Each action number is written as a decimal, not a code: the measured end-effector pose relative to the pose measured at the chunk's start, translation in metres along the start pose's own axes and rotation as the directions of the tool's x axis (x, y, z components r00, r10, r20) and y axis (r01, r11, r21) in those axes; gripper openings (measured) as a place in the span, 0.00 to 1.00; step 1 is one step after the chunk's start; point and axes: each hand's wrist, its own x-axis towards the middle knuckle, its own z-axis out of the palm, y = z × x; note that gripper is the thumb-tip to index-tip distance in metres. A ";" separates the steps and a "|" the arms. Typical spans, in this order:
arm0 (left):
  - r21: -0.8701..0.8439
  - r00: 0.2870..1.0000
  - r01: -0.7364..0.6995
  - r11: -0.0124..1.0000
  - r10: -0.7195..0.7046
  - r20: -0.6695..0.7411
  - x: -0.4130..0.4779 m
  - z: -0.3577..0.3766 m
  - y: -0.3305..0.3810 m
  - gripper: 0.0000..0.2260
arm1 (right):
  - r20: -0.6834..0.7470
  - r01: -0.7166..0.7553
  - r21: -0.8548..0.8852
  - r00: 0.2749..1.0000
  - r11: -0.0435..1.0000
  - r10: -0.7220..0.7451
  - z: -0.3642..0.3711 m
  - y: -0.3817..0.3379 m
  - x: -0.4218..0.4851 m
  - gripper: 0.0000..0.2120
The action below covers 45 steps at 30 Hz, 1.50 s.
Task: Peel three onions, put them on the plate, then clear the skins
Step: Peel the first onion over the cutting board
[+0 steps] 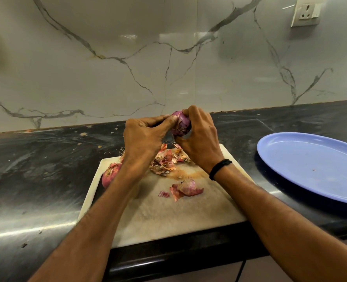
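Red-skinned onion point(109, 176) at your left: where is it?
On the cutting board point(168, 216), unpeeled, beside your left forearm.
And your hands?
Your left hand point(142, 137) pinches a second onion point(181, 124) raised above the board; your right hand point(199, 137) grips it. Loose skins point(164, 161) lie beneath; the blue plate point(311, 165) sits at far right.

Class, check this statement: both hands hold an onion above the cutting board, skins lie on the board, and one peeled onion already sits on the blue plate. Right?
Not quite. The head view shows no onion on the blue plate; another onion lies on the cutting board. The rest stands.
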 end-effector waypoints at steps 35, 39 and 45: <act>-0.008 0.992 0.110 0.994 -0.110 -0.059 0.002 0.002 -0.006 0.14 | 0.054 0.119 -0.093 0.992 0.989 -0.114 0.001 0.002 -0.003 0.25; -0.030 0.988 0.143 0.989 -0.145 -0.059 0.004 0.003 -0.007 0.12 | 0.078 0.141 -0.113 0.988 0.984 -0.132 0.000 0.001 -0.003 0.26; -0.070 0.971 0.218 0.973 -0.224 -0.081 0.008 0.001 -0.013 0.10 | 0.106 0.157 -0.143 0.984 0.977 -0.143 0.001 0.002 -0.003 0.27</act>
